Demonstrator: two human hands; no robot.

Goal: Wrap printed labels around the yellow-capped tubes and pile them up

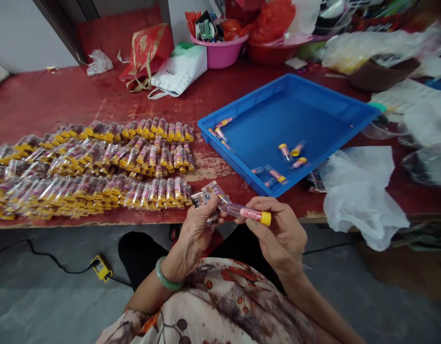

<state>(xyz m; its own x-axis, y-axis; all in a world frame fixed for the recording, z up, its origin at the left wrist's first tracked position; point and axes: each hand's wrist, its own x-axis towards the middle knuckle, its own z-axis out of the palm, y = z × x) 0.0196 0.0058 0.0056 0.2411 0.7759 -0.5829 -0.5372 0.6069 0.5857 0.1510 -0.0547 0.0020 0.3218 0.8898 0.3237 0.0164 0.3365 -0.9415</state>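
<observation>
My right hand (279,234) is closed around a clear plastic tube (249,213) with a yellow cap and a pink label, its clear end pointing left. In my left hand (199,229) are a few small printed packets (216,192), pinched under the thumb. The tube's clear end comes close to these packets; whether it touches them I cannot tell. Ahead to the right, a blue tray (238,167) contains several similar yellow-capped tubes (276,173). To the left, many filled tubes (163,191) lie in stacked rows on the red table (213,165).
Behind the tray stand a pink basin (220,52) and a red basin (274,51) full of things. A white bag (183,69) and a red bag (149,48) lie further left. Crumpled white plastic (363,200) hangs over the table's front edge at right.
</observation>
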